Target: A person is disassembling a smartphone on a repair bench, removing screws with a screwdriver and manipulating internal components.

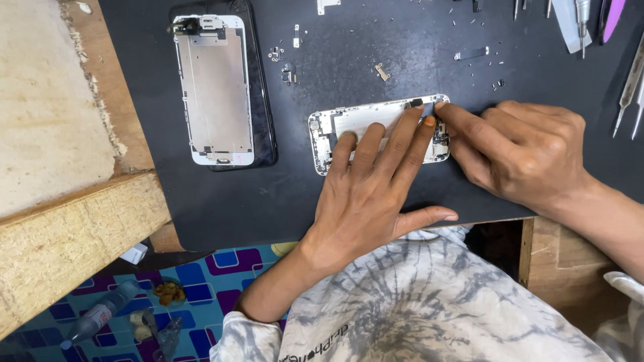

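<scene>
Black work mat [322, 201]: carries all parts. Detached screen assembly [216, 87] lies face down at 10 o'clock, so separation is done. Opened phone housing [365, 117] sits at mat centre, internals exposed (reassembly not apparent). Left hand [365, 194] presses it flat, fingers spread, gripping nothing. Right hand [523, 151], at 3 o'clock, pinches narrowly at the housing's corner. Loose screws [477, 52] remain scattered at 1 o'clock

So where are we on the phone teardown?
Done: the screen panel is off and lies apart on the black mat, with loose screws scattered about. In hand: the left hand presses flat on the open phone body while the right hand fingers its top edge. Left: its inner parts look still fitted.
</scene>
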